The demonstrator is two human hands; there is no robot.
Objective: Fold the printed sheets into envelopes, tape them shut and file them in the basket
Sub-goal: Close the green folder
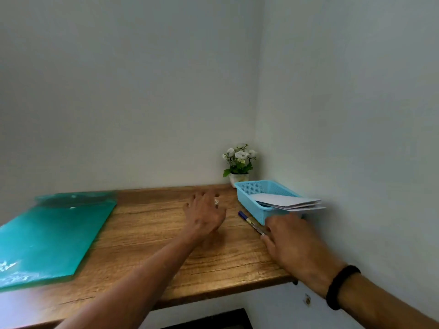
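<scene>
Reaching across the wooden desk [147, 236], I take the near things first. My right hand [292, 243] lies by the desk's right edge, fingers spread and relaxed, grasping nothing; its fingertips sit beside the tip of a pen [252, 222] and just short of the blue basket's [248, 189] near wall. The pen's long axis runs from that hand toward the desk's back edge, parallel to the basket's left wall.

My left hand [204, 213] hovers further in, over the middle of the desk, fingers loosely spread and closed on nothing. Something small and pale [216, 201] peeks out past its fingertips; I cannot tell what it is, perhaps the tape.

Folded white envelopes [288, 201] already lie in the basket at the back right corner, their long axis slanting out over its right rim. A green folder [51, 236] rests along the left edge, well apart from both hands, the left being nearer. I judge any unfolded sheets are there, so the next reach goes leftward. A small flower pot [238, 178] stands in the far corner behind the basket.
</scene>
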